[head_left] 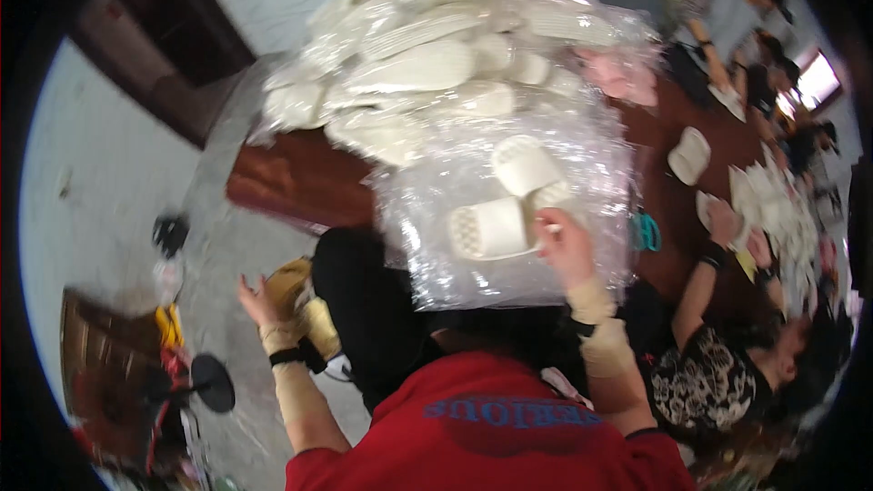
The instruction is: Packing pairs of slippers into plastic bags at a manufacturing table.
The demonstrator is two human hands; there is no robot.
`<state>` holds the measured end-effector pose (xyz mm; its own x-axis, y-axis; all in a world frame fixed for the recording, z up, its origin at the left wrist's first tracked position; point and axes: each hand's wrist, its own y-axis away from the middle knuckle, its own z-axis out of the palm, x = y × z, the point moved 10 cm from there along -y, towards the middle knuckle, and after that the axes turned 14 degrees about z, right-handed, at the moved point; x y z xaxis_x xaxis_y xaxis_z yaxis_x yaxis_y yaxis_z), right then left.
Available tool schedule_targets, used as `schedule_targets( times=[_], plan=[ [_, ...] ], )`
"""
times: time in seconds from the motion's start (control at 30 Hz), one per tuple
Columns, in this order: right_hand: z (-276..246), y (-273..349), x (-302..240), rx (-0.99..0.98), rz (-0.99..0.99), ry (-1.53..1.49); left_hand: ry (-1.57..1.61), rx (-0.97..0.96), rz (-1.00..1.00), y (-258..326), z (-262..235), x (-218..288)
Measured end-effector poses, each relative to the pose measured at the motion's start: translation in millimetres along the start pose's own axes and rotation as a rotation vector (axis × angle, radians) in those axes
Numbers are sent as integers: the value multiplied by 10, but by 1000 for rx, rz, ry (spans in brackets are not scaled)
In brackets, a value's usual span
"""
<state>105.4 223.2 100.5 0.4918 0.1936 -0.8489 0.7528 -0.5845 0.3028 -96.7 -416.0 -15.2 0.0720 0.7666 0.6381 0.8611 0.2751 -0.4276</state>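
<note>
- A reddish-brown worktop [291, 184] stands on a grey concrete floor [232, 168], with clear plastic sheeting [432, 282] spread at the seated person's lap.
- On the sheeting, two white slide slippers lie: the nearer slipper [491, 229], strap upward, and the farther slipper [527, 166] just beyond it.
- The right hand [566, 241], over the sheeting, has its thumb and fingers closed on the nearer slipper's heel end.
- Left of the sheeting, the left hand [262, 303] hangs free, fingers spread, holding nothing.
- Beyond the sheeting rises a pile of white slippers [409, 68] in glossy clear wrap; right of it, a co-worker's hand [723, 221] is at another pale slipper.
- The risks, by judgement: slick film could let the pair skid lapward if tugged one-handed, and the loosely heaped pile could slump onto the sheeting if knocked.
</note>
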Motion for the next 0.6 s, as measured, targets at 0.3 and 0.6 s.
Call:
schedule_targets(
  times=[0.3, 0.6],
  plan=[
    [331, -70, 314, -100, 292, -550, 719, -715, 935, 962, 1281, 4678],
    [-147, 690, -15, -560, 296, -242, 324, -710, 1174, 1580, 2377, 4613]
  ],
)
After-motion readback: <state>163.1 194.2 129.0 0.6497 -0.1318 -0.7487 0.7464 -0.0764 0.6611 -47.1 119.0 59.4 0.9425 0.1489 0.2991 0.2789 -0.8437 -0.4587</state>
